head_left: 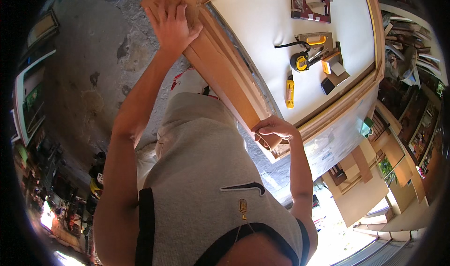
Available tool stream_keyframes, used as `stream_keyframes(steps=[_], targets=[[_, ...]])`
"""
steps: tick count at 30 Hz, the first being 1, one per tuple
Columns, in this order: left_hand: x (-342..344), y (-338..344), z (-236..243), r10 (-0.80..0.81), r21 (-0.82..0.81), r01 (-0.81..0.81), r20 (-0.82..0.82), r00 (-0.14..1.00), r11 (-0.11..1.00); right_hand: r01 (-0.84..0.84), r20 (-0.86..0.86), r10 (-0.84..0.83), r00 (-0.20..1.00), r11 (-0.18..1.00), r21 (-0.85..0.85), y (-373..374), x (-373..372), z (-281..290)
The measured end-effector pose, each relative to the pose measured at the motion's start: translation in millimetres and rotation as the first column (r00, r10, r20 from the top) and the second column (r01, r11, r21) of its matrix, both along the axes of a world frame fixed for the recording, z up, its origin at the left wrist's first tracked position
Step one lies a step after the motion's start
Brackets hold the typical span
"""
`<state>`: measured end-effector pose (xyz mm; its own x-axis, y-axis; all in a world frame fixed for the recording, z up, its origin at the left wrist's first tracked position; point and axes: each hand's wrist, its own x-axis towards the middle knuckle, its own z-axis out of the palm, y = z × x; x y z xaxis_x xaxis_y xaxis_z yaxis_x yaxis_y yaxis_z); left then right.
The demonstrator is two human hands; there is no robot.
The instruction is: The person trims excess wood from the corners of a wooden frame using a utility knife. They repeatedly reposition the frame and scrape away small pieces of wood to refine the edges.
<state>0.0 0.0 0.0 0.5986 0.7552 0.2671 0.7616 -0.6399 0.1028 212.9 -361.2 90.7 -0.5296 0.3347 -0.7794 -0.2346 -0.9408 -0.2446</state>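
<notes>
A wooden frame [365, 95] with a white panel [253, 17] lies in front of me. Along its near left side runs a wide strip of brown tape [220, 76]. My left hand [174, 29] rests with fingers spread on the strip's far end, by the frame's corner. At the near corner my right hand [276, 127] is closed around a roll of brown tape [269, 141], from which the strip seems to run. The fingers partly hide the roll.
On the white panel lie a dark red staple gun [310, 3], a yellow-and-black tape measure [299, 61], a yellow utility knife [290, 94], a small open box [332, 64] and a black block [327, 86]. Wood scraps [412, 55] are piled at the right.
</notes>
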Motion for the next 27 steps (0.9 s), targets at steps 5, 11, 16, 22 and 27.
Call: stream_keyframes(steps=[5,11,16,22,27], targets=[[15,-3,-6,-0.002,0.006,0.002,0.049,0.999,1.000,-0.012,0.100,0.011,0.995,1.000,0.011,-1,11,-4],[10,-9,-1,-0.036,-0.089,0.038,0.025,0.999,0.995,-0.026,0.161,0.020,0.987,0.999,0.040,-2,10,-14],[4,-12,-4,-0.166,-0.073,0.171,0.070,0.984,0.983,-0.123,0.253,0.123,0.960,0.992,-0.014,4,8,-30],[-21,-28,-12,-0.468,-0.046,0.470,0.053,0.882,0.882,-0.103,0.186,0.122,0.975,0.989,-0.108,12,9,-35],[-29,-56,-4,-0.431,-0.231,0.433,0.060,0.900,0.872,-0.094,0.231,0.130,0.964,0.982,-0.162,4,5,-46]])
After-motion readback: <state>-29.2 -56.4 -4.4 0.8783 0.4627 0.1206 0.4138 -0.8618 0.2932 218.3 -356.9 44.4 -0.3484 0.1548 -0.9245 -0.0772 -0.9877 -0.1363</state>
